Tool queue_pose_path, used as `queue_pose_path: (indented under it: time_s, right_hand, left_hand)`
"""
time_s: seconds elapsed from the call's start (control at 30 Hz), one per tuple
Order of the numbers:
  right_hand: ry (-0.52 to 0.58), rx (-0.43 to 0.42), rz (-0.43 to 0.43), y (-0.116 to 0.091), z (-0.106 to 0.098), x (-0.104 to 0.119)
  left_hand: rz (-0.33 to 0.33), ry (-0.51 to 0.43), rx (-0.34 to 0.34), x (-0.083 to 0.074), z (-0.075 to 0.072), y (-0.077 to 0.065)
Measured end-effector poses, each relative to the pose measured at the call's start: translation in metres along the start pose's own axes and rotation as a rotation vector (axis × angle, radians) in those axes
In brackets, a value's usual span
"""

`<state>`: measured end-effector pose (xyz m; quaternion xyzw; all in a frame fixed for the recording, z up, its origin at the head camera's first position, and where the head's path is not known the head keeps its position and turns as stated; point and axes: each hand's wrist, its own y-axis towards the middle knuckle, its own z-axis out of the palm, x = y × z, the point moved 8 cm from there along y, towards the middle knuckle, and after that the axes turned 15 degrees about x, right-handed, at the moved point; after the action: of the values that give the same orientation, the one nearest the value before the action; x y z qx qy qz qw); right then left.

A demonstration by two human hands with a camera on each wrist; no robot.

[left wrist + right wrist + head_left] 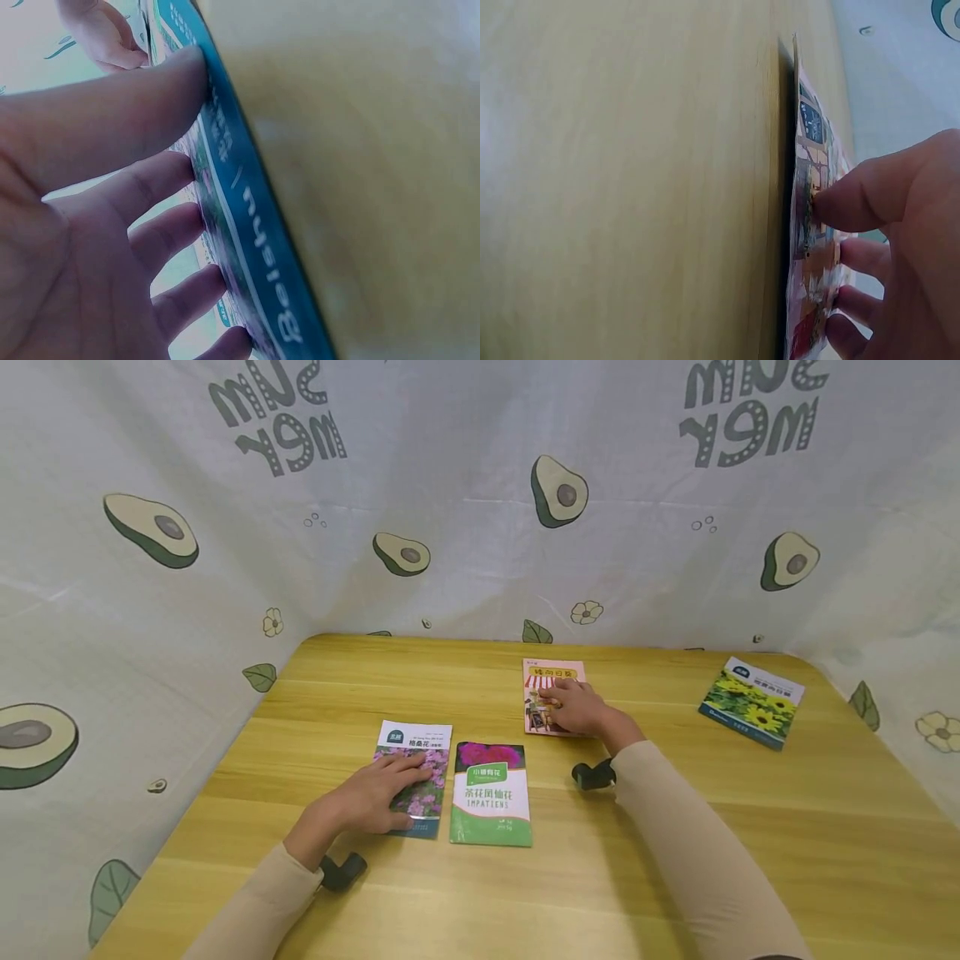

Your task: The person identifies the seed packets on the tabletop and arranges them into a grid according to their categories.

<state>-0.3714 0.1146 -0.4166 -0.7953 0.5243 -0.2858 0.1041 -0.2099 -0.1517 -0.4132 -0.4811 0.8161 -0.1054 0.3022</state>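
My left hand (382,792) rests on a seed packet with purple flowers (427,785). In the left wrist view its fingertips and thumb touch the face of that packet (259,259), near the blue lower edge. Farther back, my right hand (579,706) lies on a pink seed packet with a striped awning (536,681). The right wrist view shows the thumb and fingertips touching the front of the pink packet (810,247), without curling round its edge. Between the hands lies a green and white impatiens seed packet (491,806), which neither hand touches.
A seed packet with yellow sunflowers (753,702) lies tilted at the back right of the wooden table (570,893). A white curtain with avocado prints (465,585) hangs behind the table and along its sides. Black wrist mounts (343,872) sit beneath the sleeves.
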Motion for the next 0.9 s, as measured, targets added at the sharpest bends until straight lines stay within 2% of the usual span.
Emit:
queue_pose_path:
  time_s: [0.63,0.9]
  right_hand:
    - [-0.037,-0.001,-0.011,0.007,0.002,0.001]
    - [-0.042,0.016,-0.019,0.01,0.001,0.01]
  left_hand:
    - [-0.011,0.006,0.006,0.001,0.0,0.001]
    - [-0.004,0.021,0.003,0.0,-0.001,0.002]
